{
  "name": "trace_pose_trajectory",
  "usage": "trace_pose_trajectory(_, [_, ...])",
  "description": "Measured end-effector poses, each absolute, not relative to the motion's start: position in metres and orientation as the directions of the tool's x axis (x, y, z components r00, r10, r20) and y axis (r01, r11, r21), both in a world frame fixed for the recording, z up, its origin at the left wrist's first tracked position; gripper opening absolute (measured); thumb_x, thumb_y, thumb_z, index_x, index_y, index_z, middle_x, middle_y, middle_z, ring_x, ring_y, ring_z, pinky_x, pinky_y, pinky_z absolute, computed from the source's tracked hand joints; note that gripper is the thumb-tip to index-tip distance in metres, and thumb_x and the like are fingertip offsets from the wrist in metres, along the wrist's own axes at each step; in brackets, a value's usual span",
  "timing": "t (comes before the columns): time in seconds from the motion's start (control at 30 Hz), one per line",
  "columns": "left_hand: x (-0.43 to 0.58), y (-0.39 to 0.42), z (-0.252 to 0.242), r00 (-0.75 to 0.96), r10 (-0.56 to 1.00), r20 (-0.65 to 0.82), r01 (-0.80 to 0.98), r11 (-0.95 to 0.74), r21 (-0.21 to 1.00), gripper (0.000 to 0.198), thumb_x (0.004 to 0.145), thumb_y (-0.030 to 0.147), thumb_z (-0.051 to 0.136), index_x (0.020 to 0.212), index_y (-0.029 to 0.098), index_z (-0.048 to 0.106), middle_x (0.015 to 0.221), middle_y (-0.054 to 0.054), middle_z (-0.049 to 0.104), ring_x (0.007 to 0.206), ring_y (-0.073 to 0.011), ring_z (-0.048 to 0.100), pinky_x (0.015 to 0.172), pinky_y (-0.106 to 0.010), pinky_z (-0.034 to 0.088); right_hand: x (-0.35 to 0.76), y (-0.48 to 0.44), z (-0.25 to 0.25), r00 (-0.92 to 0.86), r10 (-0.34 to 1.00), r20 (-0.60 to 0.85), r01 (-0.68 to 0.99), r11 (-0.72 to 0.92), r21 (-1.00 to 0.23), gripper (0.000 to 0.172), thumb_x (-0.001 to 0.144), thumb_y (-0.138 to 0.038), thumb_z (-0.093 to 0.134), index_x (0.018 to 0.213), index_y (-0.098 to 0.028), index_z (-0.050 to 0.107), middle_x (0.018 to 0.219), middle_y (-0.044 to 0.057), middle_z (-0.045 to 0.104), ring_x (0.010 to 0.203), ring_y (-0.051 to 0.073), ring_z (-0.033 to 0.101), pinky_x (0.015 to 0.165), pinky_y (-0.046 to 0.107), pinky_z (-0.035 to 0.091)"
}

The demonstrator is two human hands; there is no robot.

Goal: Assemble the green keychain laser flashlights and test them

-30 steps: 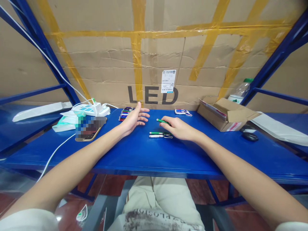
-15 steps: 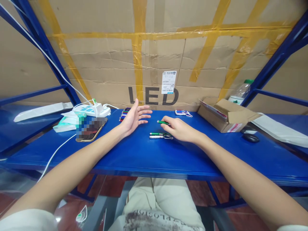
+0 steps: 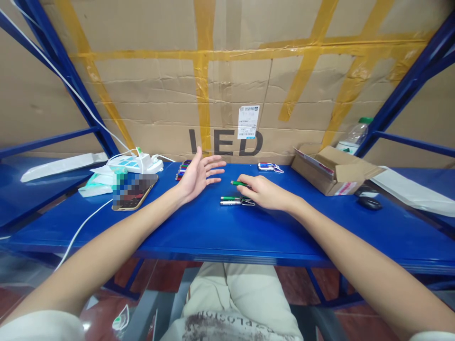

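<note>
My right hand (image 3: pixel 265 190) pinches a green pen-like stick (image 3: pixel 237 183) between thumb and fingers, its tip pointing left. Just below it on the blue table (image 3: pixel 199 232) lie a green stick (image 3: pixel 229 198) and a silver stick (image 3: pixel 229 203) side by side, with metal clips at their right ends. My left hand (image 3: pixel 199 176) is held with fingers spread and nothing in it. Behind its wrist and palm, a row of several coloured sticks (image 3: pixel 183 169) is partly hidden. Several blue and silver sticks (image 3: pixel 266 166) with clips lie near the back.
At the left are a phone (image 3: pixel 137 192), a white power strip (image 3: pixel 137 163) and a green-white packet (image 3: pixel 99 182). An open cardboard box (image 3: pixel 330 173), a black mouse (image 3: pixel 369 202) and a bottle (image 3: pixel 355 135) stand at the right. A big cardboard sheet (image 3: pixel 152 104) closes off the back.
Hardly anything differs. The view has shifted slightly; my right hand still grips the green stick, and my left hand is still spread.
</note>
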State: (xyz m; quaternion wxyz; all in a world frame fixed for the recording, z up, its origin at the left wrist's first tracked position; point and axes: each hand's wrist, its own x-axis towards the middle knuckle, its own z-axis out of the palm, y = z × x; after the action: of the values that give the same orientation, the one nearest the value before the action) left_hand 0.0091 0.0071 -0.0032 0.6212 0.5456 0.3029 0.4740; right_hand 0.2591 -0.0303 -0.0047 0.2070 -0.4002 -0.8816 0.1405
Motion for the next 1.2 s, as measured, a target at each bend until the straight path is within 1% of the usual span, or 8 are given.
trace_pose_trajectory(0.13, [0.0099, 0.0058, -0.0031, 0.374, 0.916, 0.141, -0.269, -0.039, 0.962, 0.082, 0.101, 0.084, 0.045, 0.141, 0.016, 0.067, 0.155, -0.022, 0.065, 0.139, -0.0389, 0.062, 0.100, -0.045, 0.058, 0.2589, -0.0317, -0.0029, -0.599, 0.758, 0.258, 0.647, 0.648, -0.403, 0.025, 0.112, -0.035, 0.046, 0.097, -0.022, 0.061, 0.085, 0.003, 0.069, 0.074, 0.020, 0.060, 0.072, 0.032, 0.039])
trace_pose_trajectory(0.27, [0.0105, 0.0049, -0.0040, 0.382, 0.913, 0.143, -0.270, -0.038, 0.962, 0.081, 0.100, 0.084, 0.046, 0.140, 0.017, 0.068, 0.152, -0.021, 0.066, 0.138, -0.0381, 0.063, 0.099, -0.045, 0.059, 0.2586, -0.0317, -0.0034, -0.588, 0.765, 0.263, 0.646, 0.640, -0.415, 0.025, 0.111, -0.036, 0.047, 0.096, -0.022, 0.061, 0.085, 0.003, 0.069, 0.074, 0.020, 0.060, 0.071, 0.032, 0.039])
trace_pose_trajectory(0.4, [0.0104, 0.0053, -0.0045, 0.389, 0.910, 0.143, -0.265, -0.038, 0.964, 0.080, 0.101, 0.084, 0.046, 0.139, 0.017, 0.068, 0.152, -0.021, 0.067, 0.138, -0.0374, 0.063, 0.099, -0.044, 0.059, 0.2591, -0.0303, -0.0049, -0.595, 0.759, 0.263, 0.640, 0.646, -0.415, 0.024, 0.111, -0.036, 0.048, 0.097, -0.022, 0.061, 0.084, 0.003, 0.069, 0.074, 0.020, 0.061, 0.072, 0.032, 0.040])
trace_pose_trajectory(0.6, [0.0109, 0.0051, -0.0035, 0.379, 0.916, 0.132, -0.267, -0.028, 0.963, 0.081, 0.102, 0.084, 0.044, 0.139, 0.016, 0.067, 0.152, -0.022, 0.066, 0.134, -0.0362, 0.066, 0.093, -0.041, 0.060, 0.2596, -0.0313, -0.0037, -0.619, 0.738, 0.267, 0.620, 0.669, -0.411, 0.025, 0.112, -0.035, 0.046, 0.097, -0.022, 0.062, 0.085, 0.003, 0.069, 0.075, 0.020, 0.060, 0.073, 0.032, 0.039])
trace_pose_trajectory(0.77, [0.0112, 0.0040, -0.0040, 0.392, 0.910, 0.132, -0.268, -0.024, 0.963, 0.081, 0.102, 0.085, 0.044, 0.137, 0.017, 0.069, 0.151, -0.020, 0.068, 0.133, -0.0345, 0.066, 0.094, -0.039, 0.060, 0.2588, -0.0312, -0.0050, -0.586, 0.759, 0.283, 0.630, 0.646, -0.431, 0.021, 0.111, -0.036, 0.049, 0.100, -0.022, 0.061, 0.083, 0.001, 0.066, 0.072, 0.019, 0.058, 0.070, 0.031, 0.038])
trace_pose_trajectory(1.0, [0.0122, 0.0031, -0.0035, 0.385, 0.914, 0.130, -0.263, -0.027, 0.965, 0.081, 0.102, 0.085, 0.044, 0.137, 0.017, 0.069, 0.149, -0.021, 0.069, 0.130, -0.0345, 0.068, 0.091, -0.039, 0.061, 0.2588, -0.0319, -0.0039, -0.620, 0.733, 0.280, 0.611, 0.675, -0.414, 0.023, 0.112, -0.036, 0.046, 0.099, -0.023, 0.061, 0.083, 0.002, 0.067, 0.074, 0.019, 0.060, 0.072, 0.032, 0.040])
trace_pose_trajectory(1.2, [0.0118, 0.0033, -0.0043, 0.405, 0.905, 0.129, -0.243, -0.029, 0.969, 0.080, 0.102, 0.084, 0.043, 0.138, 0.018, 0.069, 0.149, -0.020, 0.069, 0.133, -0.0347, 0.066, 0.095, -0.040, 0.060, 0.2587, -0.0307, -0.0063, -0.598, 0.746, 0.294, 0.619, 0.662, -0.422, 0.021, 0.111, -0.037, 0.048, 0.101, -0.023, 0.061, 0.086, 0.002, 0.068, 0.074, 0.020, 0.059, 0.071, 0.032, 0.040])
